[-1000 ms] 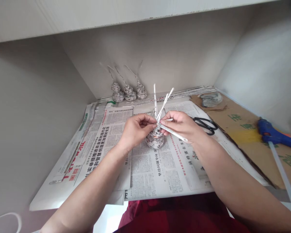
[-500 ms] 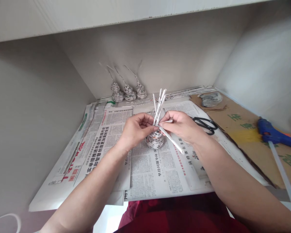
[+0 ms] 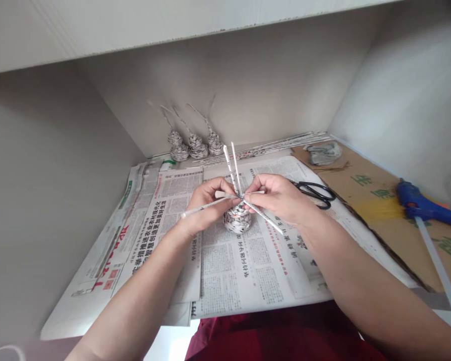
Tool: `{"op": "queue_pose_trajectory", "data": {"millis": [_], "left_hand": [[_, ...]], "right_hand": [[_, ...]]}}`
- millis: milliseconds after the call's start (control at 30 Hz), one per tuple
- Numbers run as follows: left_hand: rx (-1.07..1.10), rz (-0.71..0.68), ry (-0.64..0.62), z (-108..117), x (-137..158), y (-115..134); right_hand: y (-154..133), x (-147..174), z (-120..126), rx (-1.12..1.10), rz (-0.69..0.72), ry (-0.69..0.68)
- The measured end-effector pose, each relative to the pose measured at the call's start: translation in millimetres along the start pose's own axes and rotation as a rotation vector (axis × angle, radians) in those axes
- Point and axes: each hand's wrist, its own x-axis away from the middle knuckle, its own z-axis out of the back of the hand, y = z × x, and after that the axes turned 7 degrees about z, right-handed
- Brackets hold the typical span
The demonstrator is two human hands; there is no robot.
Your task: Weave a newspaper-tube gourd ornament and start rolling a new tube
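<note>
A small round body woven from rolled newspaper (image 3: pixel 236 222) rests on the spread newspaper, with several paper sticks fanning out of its top. Two sticks (image 3: pixel 231 168) point up and away, and one (image 3: pixel 263 216) slants down to the right. Another stick (image 3: pixel 203 206) lies across my left hand (image 3: pixel 213 204), whose thumb and fingers pinch the paper sticks at the neck of the weave. My right hand (image 3: pixel 273 196) is closed on the sticks at the right side of the same neck. The fingertips partly hide where the sticks cross.
Three finished gourd-shaped weaves (image 3: pixel 197 146) stand at the back wall beside long paper sticks (image 3: pixel 263 149). Black-handled scissors (image 3: pixel 315 193) lie right of my right hand. Cardboard (image 3: pixel 361 198) at the right bears a grey cloth (image 3: pixel 324 152) and a blue glue gun (image 3: pixel 417 200). A shelf edge overhangs above.
The upright bundle of sticks has spread: one now reaches left over my left hand, while two still point up. Both hands stay at the neck. The view has shifted slightly.
</note>
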Motion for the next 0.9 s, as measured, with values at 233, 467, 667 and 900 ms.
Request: {"op": "queue_pose_trajectory", "data": {"millis": [233, 467, 667, 900], "left_hand": [[-0.013, -0.059, -0.001, -2.0, 1.5, -0.4], [0.092, -0.055, -0.087, 0.7, 2.4, -1.6], [-0.072, -0.127, -0.079, -0.1, 2.7, 2.3], [-0.09, -0.167, -0.044, 2.2, 1.9, -3.7]], "right_hand": [[0.5, 2.9, 2.4, 0.065, 0.012, -0.009], [2.3, 4.5, 3.2, 0.096, 0.045, 0.012], [-0.6, 6.2, 4.8, 0.151, 0.05, 0.023], [-5.2, 7.2, 2.5, 0.134, 0.023, 0.031]]}}
